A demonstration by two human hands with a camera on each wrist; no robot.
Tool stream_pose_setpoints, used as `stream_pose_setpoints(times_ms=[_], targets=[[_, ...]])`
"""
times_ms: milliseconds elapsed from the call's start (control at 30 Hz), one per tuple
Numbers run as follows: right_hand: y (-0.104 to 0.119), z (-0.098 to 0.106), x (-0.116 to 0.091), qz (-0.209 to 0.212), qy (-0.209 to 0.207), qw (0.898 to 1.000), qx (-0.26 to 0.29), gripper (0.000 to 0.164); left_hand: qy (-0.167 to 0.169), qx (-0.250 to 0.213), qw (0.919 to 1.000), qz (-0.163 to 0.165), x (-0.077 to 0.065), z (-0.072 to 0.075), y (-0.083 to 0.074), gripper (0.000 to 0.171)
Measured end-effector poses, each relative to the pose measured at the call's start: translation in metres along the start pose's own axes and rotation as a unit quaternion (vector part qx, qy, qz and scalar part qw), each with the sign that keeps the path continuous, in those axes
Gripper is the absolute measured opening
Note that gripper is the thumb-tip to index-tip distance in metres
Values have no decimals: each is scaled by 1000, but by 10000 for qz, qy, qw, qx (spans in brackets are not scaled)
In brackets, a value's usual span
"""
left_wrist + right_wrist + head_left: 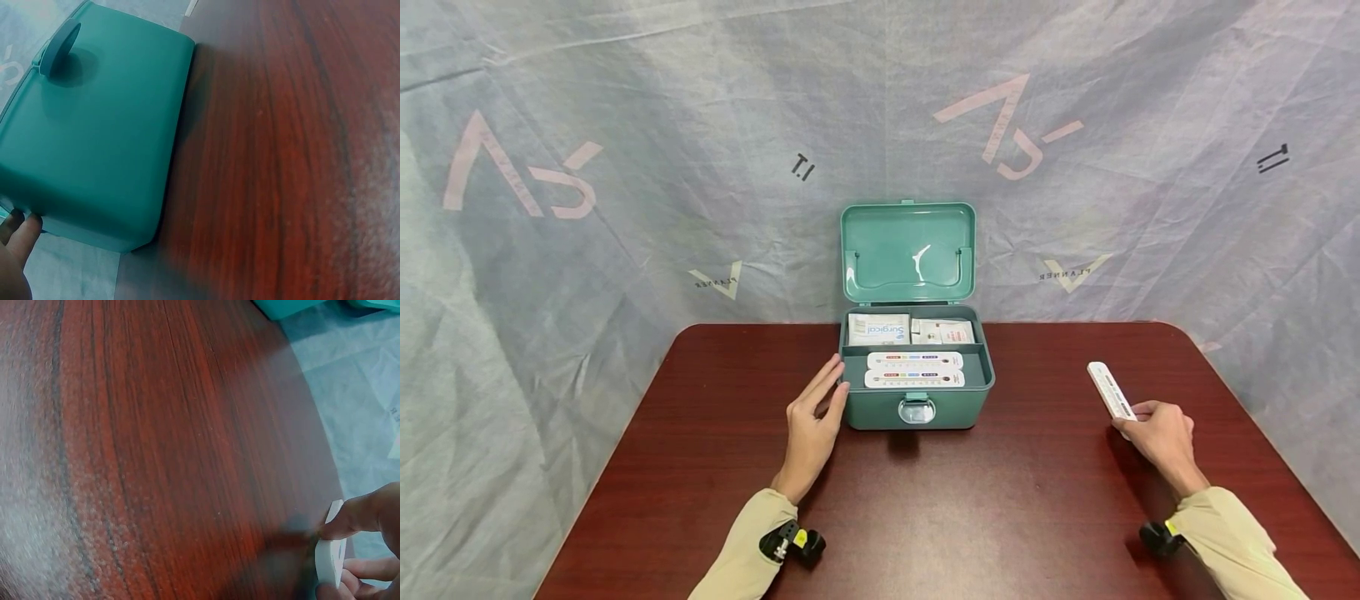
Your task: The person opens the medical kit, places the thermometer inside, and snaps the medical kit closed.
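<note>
A teal lidded box (872, 410) stands on the table with its lid (902, 258) raised. Against the box's left side rest the extended fingers of my left hand (811, 427); the left wrist view shows fingertips (30, 228) at its wall. To the right, away from the box, my right hand (1163, 437) pinches one end of a white strip thermometer (1107, 387) between thumb and fingers, just over the table. Two similar thermometers, one upper (914, 361) and one lower (914, 379), lie side by side in the box's front compartment.
The box's rear compartment holds a packet marked Surgical (878, 329) and other white packets (943, 332). A clear latch (917, 411) hangs on the box front. Behind the dark red wooden table (1000, 500) hangs a grey printed cloth (760, 108).
</note>
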State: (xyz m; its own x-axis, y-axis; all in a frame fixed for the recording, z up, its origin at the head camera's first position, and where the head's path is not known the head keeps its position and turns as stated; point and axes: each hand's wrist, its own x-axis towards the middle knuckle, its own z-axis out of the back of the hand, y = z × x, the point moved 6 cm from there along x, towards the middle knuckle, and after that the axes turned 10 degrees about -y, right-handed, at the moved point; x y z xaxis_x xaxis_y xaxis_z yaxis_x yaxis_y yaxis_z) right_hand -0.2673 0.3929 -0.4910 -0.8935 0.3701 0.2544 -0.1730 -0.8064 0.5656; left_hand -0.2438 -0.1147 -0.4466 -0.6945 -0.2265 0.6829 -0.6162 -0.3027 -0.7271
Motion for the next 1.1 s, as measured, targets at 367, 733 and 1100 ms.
stream_pose_setpoints(times_ms=[367, 733, 1100], targets=[[3, 2, -1, 311, -255, 9991, 118, 32, 67, 11, 9999, 104, 0, 0, 1, 36], [8, 4, -3, 366, -243, 9989, 140, 35, 78, -25, 9999, 88, -1, 0, 1, 36], [18, 1, -4, 505, -134, 9984, 201, 35, 56, -24, 9999, 94, -1, 0, 1, 36]])
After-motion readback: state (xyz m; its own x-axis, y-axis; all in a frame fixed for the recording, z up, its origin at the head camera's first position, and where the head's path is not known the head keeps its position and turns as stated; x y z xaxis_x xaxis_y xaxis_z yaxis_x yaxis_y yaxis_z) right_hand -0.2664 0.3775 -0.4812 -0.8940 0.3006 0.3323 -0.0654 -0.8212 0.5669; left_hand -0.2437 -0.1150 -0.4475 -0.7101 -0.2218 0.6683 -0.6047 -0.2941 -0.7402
